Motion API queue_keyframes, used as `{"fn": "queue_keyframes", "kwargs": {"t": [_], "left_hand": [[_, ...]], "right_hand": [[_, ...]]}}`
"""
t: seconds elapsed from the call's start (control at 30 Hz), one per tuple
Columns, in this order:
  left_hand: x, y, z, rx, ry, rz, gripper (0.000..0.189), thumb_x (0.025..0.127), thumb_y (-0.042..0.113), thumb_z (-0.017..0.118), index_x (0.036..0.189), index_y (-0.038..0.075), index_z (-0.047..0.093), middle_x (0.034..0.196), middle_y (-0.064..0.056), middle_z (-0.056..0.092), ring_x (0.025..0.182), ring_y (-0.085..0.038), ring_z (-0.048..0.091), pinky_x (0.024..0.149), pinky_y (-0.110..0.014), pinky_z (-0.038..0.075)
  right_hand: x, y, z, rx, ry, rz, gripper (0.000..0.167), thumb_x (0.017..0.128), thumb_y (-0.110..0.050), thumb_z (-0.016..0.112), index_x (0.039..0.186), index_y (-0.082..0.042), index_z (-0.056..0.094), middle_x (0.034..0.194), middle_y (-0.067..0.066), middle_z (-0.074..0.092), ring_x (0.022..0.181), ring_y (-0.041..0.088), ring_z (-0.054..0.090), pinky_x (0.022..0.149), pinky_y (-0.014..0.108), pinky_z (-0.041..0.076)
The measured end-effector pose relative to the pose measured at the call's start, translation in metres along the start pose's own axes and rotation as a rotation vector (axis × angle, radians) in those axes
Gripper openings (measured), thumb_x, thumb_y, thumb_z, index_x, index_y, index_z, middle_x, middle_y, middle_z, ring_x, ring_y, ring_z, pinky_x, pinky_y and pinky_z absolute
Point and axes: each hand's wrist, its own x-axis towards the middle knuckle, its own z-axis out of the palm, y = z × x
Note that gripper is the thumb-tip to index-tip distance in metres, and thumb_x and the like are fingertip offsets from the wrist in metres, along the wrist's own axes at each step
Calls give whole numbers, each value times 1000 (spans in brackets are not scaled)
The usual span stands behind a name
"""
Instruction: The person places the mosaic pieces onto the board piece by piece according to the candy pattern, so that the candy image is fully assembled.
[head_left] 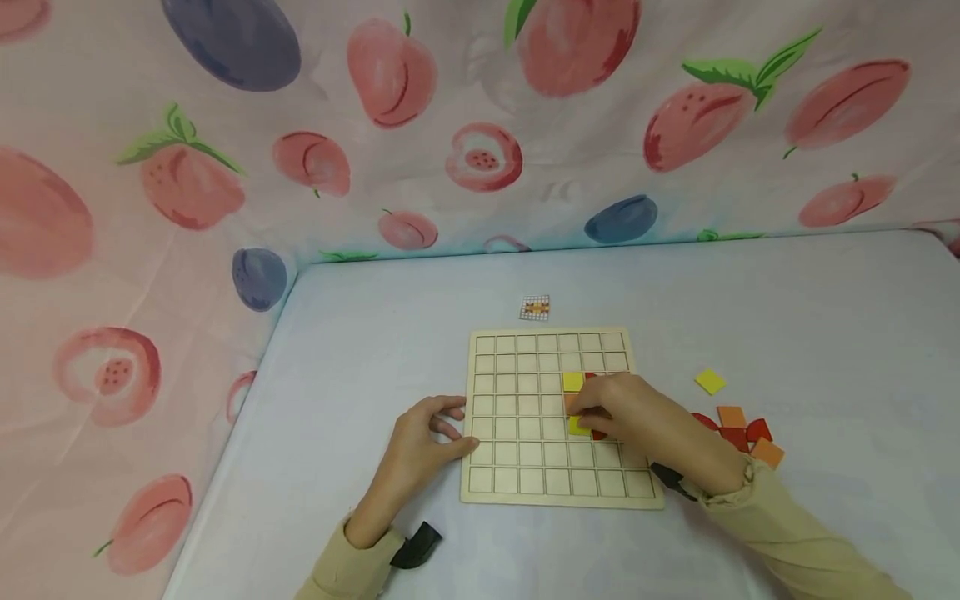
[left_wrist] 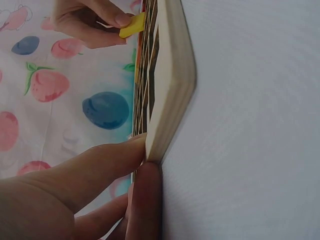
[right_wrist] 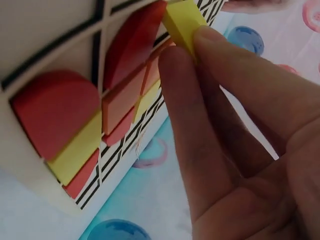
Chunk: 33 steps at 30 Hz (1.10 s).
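Board (head_left: 517,454), square, pale wood, face divided into seven by seven compartments; flat on the white-covered table (head_left: 337,333).

Contents, right-hand edge column, in the right wrist view: red tile with rounded corner (right_wrist: 60,110), yellow tile (right_wrist: 77,156), second red tile (right_wrist: 83,176), in line. Adjoining column: red tile (right_wrist: 132,45), orange tile (right_wrist: 122,102), further red tile (right_wrist: 119,132). Next column inward: yellow tile (head_left: 572,382) in third row from the far edge, orange tile (head_left: 572,403) directly below. Several partly covered by the hand in the head view.

Right hand (head_left: 618,404): over the board, thumb and fingers pinching a yellow square tile (right_wrist: 186,24), tilted, beside the filled compartments; seating in a compartment unclear.

Left hand (head_left: 423,437): well apart from the right, at the board's left edge, thumb on the rim, finger against the side, holding it.

Outside the board: pattern card (head_left: 535,307) just beyond the far edge; to the right, loose yellow tile (head_left: 710,382) apart from a cluster of red and orange pieces (head_left: 732,417), partly overlapping.
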Motion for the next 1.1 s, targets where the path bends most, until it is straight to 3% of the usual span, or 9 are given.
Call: {"fn": "queue_keyframes", "kwargs": {"t": [0.27,0.87,1.03,1.1], "left_hand": [[0,0,0,5,-1,0,51,75,4,85,123,5,66,102,-3,66,77,-10,63,70,-24,48],[0,0,-1,4,-1,-5,52,75,5,85,123,5,66,102,-2,66,77,-9,63,72,-25,48],[0,0,0,0,-5,-3,52,75,5,85,123,5,66,102,-3,66,77,-9,63,71,-25,48],[0,-1,0,-2,-5,-4,51,75,5,85,123,5,66,102,-3,66,77,-9,63,71,-24,48]], "right_hand": [[-2,-2,5,-59,10,29,14,85,-5,76,95,-14,80,86,-10,67,79,5,58,74,29,53],[-2,0,9,-65,8,59,12,83,-6,78,91,-15,75,85,-8,64,76,6,54,71,29,50],[-4,1,6,-91,6,46,13,83,-10,79,93,-16,75,90,-8,64,81,9,58,74,32,51],[-6,3,4,-101,18,44,14,83,-10,79,94,-17,75,94,-8,64,91,13,63,79,35,53]]}}
